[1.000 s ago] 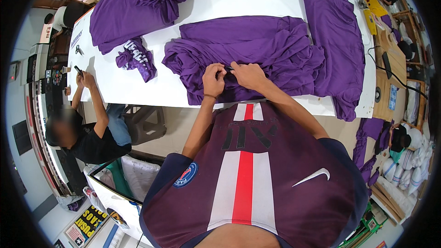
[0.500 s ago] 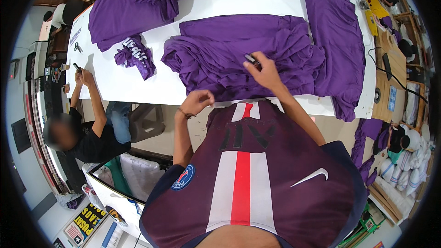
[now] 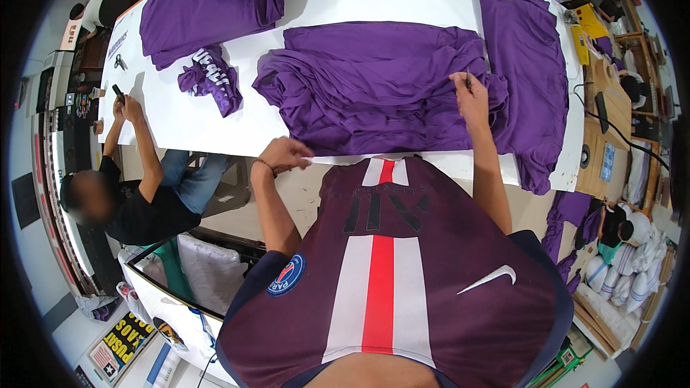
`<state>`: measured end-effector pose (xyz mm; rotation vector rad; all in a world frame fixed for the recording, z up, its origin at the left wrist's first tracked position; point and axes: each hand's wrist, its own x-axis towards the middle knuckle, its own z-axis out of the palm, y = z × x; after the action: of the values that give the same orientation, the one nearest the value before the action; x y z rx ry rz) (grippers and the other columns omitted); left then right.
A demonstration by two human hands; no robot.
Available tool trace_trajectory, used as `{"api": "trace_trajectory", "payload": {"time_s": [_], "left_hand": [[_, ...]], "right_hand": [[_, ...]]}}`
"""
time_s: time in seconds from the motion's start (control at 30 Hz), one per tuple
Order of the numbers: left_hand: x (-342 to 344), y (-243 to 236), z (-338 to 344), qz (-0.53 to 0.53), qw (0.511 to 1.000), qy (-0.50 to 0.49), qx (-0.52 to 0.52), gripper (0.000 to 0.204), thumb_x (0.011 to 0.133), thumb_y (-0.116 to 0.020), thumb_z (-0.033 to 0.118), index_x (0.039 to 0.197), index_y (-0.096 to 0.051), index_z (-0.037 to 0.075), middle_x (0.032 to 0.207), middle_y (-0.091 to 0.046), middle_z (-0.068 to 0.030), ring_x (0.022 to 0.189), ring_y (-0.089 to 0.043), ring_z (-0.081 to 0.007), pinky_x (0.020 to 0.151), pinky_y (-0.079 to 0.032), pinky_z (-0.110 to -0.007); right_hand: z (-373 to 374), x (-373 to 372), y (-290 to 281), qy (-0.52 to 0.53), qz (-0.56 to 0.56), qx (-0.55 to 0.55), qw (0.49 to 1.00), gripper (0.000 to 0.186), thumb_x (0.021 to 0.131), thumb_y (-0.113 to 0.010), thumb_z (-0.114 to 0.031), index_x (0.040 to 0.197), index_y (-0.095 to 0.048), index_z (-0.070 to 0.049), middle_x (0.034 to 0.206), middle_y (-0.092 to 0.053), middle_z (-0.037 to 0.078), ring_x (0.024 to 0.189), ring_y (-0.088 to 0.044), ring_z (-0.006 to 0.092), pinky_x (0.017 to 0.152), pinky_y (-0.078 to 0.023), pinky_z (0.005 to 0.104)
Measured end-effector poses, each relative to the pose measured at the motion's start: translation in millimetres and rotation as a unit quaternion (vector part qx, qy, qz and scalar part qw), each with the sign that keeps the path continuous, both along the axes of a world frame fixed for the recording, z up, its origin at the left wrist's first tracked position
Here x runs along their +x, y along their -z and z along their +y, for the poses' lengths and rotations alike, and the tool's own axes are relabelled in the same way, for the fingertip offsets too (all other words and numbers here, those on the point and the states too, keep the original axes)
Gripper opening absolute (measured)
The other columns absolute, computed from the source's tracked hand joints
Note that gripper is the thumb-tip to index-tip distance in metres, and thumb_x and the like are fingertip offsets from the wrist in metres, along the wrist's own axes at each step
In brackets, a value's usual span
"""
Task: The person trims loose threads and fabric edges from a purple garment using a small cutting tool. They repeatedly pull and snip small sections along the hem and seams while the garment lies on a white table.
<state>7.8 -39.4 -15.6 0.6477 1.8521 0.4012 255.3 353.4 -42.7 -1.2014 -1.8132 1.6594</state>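
Observation:
My right hand (image 3: 472,104) is closed round a small dark pair of snips (image 3: 468,80), its narrow tip pointing away from me; the fingers hide much of it. It is held over the right part of a crumpled purple cloth (image 3: 374,79) spread on the white table (image 3: 251,133). Off the cloth's near left corner, by the table's front edge, my left hand (image 3: 282,155) holds nothing, fingers loosely apart. To the right lies another length of purple cloth (image 3: 528,79), hanging a little over the near edge.
A large purple cloth pile (image 3: 212,18) and a small bunched purple piece with white print (image 3: 212,80) lie to the left. Black scissors (image 3: 119,62) rest farther left. A seated person (image 3: 154,197) leans on the table's left end, holding a dark object. A cardboard sheet (image 3: 600,122) lies at right.
My right hand has moved right across the cloth with the snips, now turned tip away. My left hand has shifted left and slightly nearer to me.

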Motion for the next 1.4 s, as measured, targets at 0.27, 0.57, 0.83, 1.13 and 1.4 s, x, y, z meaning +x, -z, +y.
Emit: {"api": "trace_trajectory", "payload": {"time_s": [0.27, 0.57, 0.83, 1.13, 1.4], "left_hand": [[22, 14, 128, 0.089, 0.928, 0.028, 0.361, 0.037, 0.083, -0.084, 0.02, 0.117, -0.076, 0.007, 0.101, -0.077, -0.0107, 0.09, -0.075, -0.0201, 0.082, -0.058, -0.033], [87, 61, 206, 0.309, 0.865, 0.044, 0.392, 0.03, 0.078, -0.082, 0.021, 0.105, -0.078, 0.009, 0.107, -0.073, -0.0098, 0.104, -0.066, -0.0314, 0.092, -0.053, -0.042], [102, 83, 202, 0.287, 0.86, 0.038, 0.421, 0.019, 0.081, -0.077, 0.017, 0.096, -0.08, 0.005, 0.102, -0.075, -0.0106, 0.1, -0.069, -0.0318, 0.09, -0.055, -0.044], [104, 75, 214, 0.277, 0.878, -0.011, 0.39, 0.019, 0.088, -0.075, 0.018, 0.104, -0.079, 0.009, 0.096, -0.074, -0.0084, 0.089, -0.072, -0.0306, 0.078, -0.058, -0.043], [102, 97, 228, 0.344, 0.848, 0.073, 0.397, 0.015, 0.088, -0.075, 0.02, 0.1, -0.074, 0.01, 0.092, -0.067, -0.0063, 0.087, -0.069, -0.0287, 0.075, -0.057, -0.045]], "right_hand": [[-21, -5, 19, -0.07, 0.006, 0.037, 0.997, 0.016, 0.101, -0.067, -0.015, 0.108, -0.077, -0.004, 0.074, -0.057, -0.007, 0.066, -0.048, 0.0026, 0.061, -0.041, 0.0214], [-38, 7, 31, -0.106, -0.015, 0.151, 0.983, 0.027, 0.088, -0.076, -0.008, 0.115, -0.077, -0.007, 0.086, -0.071, 0.005, 0.076, -0.062, 0.0126, 0.073, -0.05, 0.0293], [-53, -5, 40, -0.119, -0.097, 0.246, 0.957, 0.023, 0.09, -0.075, -0.014, 0.111, -0.074, -0.006, 0.094, -0.074, 0.015, 0.076, -0.067, 0.0215, 0.071, -0.051, 0.0341], [-53, 3, 58, -0.065, -0.066, 0.145, 0.985, 0.023, 0.087, -0.078, -0.012, 0.104, -0.067, 0.0, 0.086, -0.071, 0.011, 0.074, -0.063, 0.0163, 0.072, -0.051, 0.0324], [-48, 11, 61, -0.097, -0.064, 0.134, 0.984, 0.022, 0.087, -0.078, -0.012, 0.099, -0.064, 0.0, 0.079, -0.065, 0.008, 0.07, -0.056, 0.0141, 0.068, -0.047, 0.0301]]}}
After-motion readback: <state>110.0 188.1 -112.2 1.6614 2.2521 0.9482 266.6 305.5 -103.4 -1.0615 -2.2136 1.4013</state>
